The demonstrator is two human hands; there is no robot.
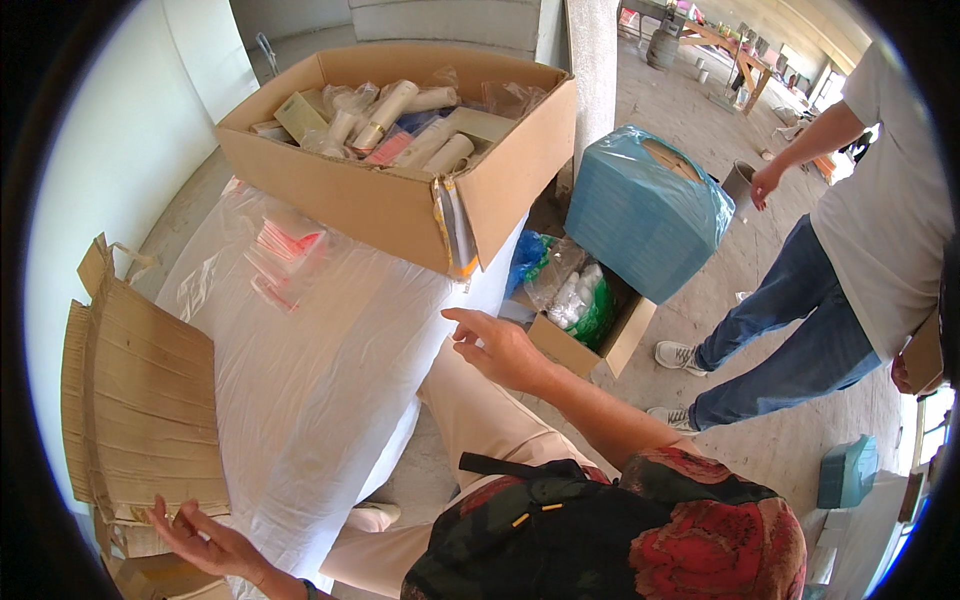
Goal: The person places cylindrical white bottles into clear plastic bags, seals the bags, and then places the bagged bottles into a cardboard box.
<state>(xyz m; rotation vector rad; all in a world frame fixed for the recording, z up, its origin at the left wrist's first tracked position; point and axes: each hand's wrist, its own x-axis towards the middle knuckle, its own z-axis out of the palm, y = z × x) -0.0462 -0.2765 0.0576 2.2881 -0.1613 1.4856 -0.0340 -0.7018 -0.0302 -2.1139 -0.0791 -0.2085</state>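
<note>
My left hand (202, 536), fingers apart and holding nothing, is at the lower edge of a flattened cardboard carton (154, 397). Over the near edge of a table covered with a white sheet (322, 352), my right hand (495, 349) is raised with its index finger extended and nothing in it. Beyond it on the table stands a large open cardboard box (337, 195), filled with cream-coloured tubes (386, 116), small boxes and clear plastic bags. Clear zip bags with red edges (289, 244) lie on the sheet, left of the box.
A blue plastic-wrapped carton (637, 210) stands on the floor at the right, beside an open cardboard box (566, 345) with green and clear bags. A person in jeans (795, 315) stands further right. A wooden workbench (739, 56) and a grey bucket (739, 180) are behind.
</note>
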